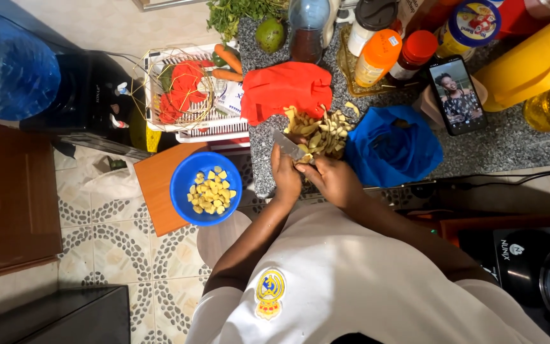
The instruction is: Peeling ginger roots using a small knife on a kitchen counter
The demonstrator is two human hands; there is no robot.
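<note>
Plainly, the speckled grey tabletop (479,153) carried everything, crowded at its far edge with bottles, jars and a big yellow jug (529,64), with a propped phone (456,95) near them. A blue bag (386,150) lay just right of the work and a red cloth (286,89) just behind it. Off the tabletop's left edge, lower down, a blue bowl (208,185) held cut yellow cubes and sat on a wooden board. At the tabletop's near edge lay a heap of pale peelings (319,130). The left hand (286,175) was closed around a knife (289,146), blade angled up toward the heap. The right hand (332,181) was curled around a small piece (305,167) meeting the blade; its fingers hid most of it. Doing this well, I judged, meant short shallow strokes, thumb kept behind the edge, working over the heap so scraps fell there.
</note>
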